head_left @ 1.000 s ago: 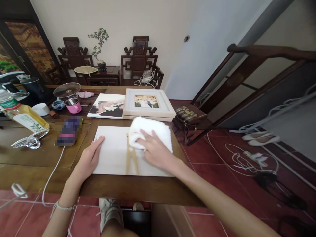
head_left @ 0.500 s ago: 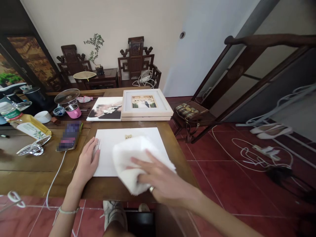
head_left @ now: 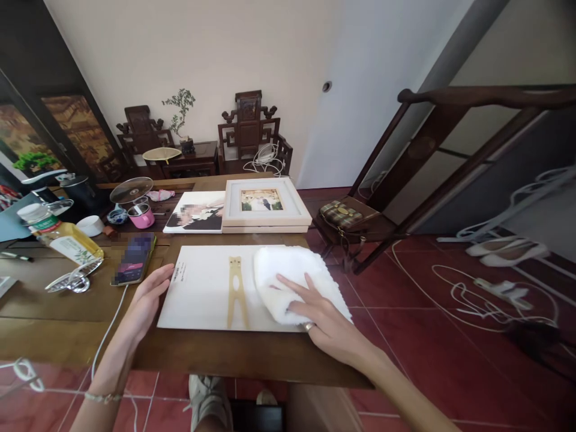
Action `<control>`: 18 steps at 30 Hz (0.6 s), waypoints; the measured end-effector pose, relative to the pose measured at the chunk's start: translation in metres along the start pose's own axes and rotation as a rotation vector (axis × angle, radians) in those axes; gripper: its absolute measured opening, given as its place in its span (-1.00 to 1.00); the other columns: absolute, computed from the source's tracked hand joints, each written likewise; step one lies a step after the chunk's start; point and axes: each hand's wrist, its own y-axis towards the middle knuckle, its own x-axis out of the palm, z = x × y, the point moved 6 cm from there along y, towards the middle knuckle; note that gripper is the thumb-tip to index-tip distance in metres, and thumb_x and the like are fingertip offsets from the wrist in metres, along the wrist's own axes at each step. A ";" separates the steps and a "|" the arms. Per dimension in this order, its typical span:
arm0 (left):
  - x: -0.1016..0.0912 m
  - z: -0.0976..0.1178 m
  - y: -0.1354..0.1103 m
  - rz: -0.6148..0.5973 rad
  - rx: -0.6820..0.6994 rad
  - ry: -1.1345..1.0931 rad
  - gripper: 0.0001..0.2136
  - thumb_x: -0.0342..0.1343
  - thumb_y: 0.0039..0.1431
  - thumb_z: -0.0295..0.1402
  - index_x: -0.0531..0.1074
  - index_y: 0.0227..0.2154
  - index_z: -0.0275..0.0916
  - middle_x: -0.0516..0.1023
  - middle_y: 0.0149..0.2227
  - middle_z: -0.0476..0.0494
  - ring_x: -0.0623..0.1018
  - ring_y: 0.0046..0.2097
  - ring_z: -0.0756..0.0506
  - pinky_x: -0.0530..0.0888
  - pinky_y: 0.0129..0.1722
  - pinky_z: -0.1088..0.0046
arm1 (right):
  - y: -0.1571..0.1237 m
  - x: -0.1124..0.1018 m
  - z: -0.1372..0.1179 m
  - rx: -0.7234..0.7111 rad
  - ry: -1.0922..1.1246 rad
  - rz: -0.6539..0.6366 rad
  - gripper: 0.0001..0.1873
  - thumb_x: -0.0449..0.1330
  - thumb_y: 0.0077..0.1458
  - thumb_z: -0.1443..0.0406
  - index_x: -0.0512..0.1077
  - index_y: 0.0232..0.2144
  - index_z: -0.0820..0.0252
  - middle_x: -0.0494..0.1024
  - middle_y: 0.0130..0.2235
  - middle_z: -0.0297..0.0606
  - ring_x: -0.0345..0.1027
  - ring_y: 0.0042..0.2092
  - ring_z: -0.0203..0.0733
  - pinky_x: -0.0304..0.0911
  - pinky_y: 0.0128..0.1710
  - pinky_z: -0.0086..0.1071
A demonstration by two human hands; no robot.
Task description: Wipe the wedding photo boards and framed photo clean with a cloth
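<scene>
A white frame back (head_left: 204,288) lies flat on the wooden table (head_left: 67,312), with a pale wooden stand strip (head_left: 237,292) down its middle. My right hand (head_left: 321,312) presses a white cloth (head_left: 292,276) flat onto the right part of the frame back, fingers spread. My left hand (head_left: 146,300) rests open against the frame back's left edge, steadying it.
Behind lie a white framed photo (head_left: 263,204) and an unframed photo print (head_left: 195,213). To the left are a phone (head_left: 134,267) on a white cable, an oil bottle (head_left: 63,240), a pink cup (head_left: 141,216). A dark chair (head_left: 355,216) stands right; cables lie on the red floor.
My right hand has swept the cloth from the near middle of the frame back over to its right side. The wooden stand strip shows again. My left hand stays at the left edge.
</scene>
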 end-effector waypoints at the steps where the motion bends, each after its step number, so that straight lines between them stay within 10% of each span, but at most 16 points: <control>1: 0.001 0.002 -0.002 -0.016 -0.018 -0.070 -0.47 0.34 -0.11 -0.25 0.44 -0.02 -0.30 0.44 0.12 -0.30 0.37 0.18 -0.25 0.32 0.11 0.34 | -0.001 -0.001 0.000 -0.004 -0.007 0.001 -0.51 -0.12 -0.35 0.59 0.41 -0.37 0.19 0.15 0.29 -0.14 -0.13 0.34 -0.05 -0.41 0.29 0.19; 6: 0.007 0.022 -0.024 0.007 -0.102 -0.303 -0.41 0.29 -0.03 -0.29 0.34 0.11 -0.25 0.48 0.07 -0.30 0.48 0.07 -0.25 0.42 0.02 0.26 | -0.002 -0.007 -0.012 -0.022 -0.103 0.028 -0.52 -0.10 -0.33 0.58 0.41 -0.34 0.21 0.18 0.27 -0.03 -0.11 0.33 -0.01 -0.38 0.26 0.28; 11: 0.019 0.063 -0.059 0.023 -0.047 -0.379 -0.43 0.21 0.04 -0.18 0.31 0.15 -0.12 0.46 0.09 -0.23 0.43 0.11 -0.32 0.38 0.09 0.06 | 0.013 -0.001 -0.077 -0.191 -0.191 0.204 -0.61 0.04 -0.08 0.50 0.41 -0.18 0.13 0.24 0.26 -0.12 -0.10 0.33 0.10 -0.51 0.21 0.39; 14: 0.025 0.086 -0.083 0.037 0.035 -0.363 -0.47 0.17 0.07 -0.13 0.35 0.12 -0.10 0.43 0.11 -0.21 0.38 0.15 -0.36 0.35 0.13 0.00 | 0.025 0.008 -0.102 -0.202 -0.279 0.421 -0.86 0.14 0.06 0.39 0.40 -0.28 0.13 0.23 0.26 -0.10 -0.11 0.33 0.15 -0.24 0.21 0.36; 18: 0.031 0.107 -0.108 0.039 0.123 -0.311 -0.45 0.16 0.07 -0.07 0.35 0.14 -0.08 0.39 0.16 -0.22 0.33 0.19 -0.41 0.30 0.16 -0.06 | 0.027 0.005 -0.100 -0.217 -0.343 0.707 -0.74 0.05 0.02 0.56 0.39 -0.31 0.16 0.39 0.15 -0.03 0.02 0.29 0.03 0.20 0.14 0.02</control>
